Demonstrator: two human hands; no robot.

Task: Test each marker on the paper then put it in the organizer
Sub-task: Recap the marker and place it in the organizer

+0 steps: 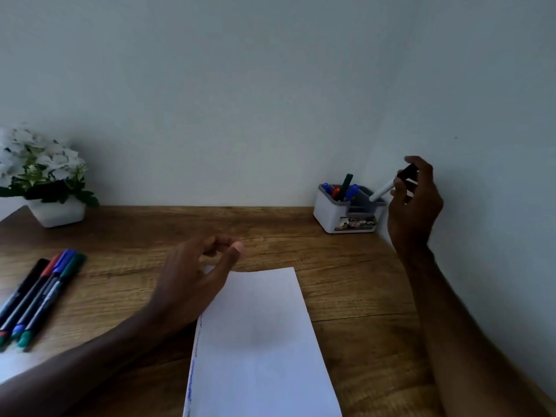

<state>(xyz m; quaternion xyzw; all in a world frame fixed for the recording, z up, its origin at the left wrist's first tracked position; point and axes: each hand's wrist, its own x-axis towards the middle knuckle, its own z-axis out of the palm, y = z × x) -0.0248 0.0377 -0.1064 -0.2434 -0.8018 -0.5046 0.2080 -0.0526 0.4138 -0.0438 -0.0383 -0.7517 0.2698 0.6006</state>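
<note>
A white sheet of paper (258, 341) lies on the wooden desk in front of me, with blue scribbles along its left edge. My left hand (195, 275) hovers over the paper's top left corner, fingers loosely curled, holding nothing. My right hand (416, 203) is raised at the right, gripping a white marker with a black cap (388, 186); the marker's lower end points down into the white and grey organizer (346, 216) against the wall. Several markers stand in the organizer's left compartment. Several more markers (39, 296) lie side by side at the desk's left.
A white pot of white flowers (45, 179) stands at the back left. The wall runs close behind the desk and along its right side. A pale sheet edge (12, 365) shows at the lower left.
</note>
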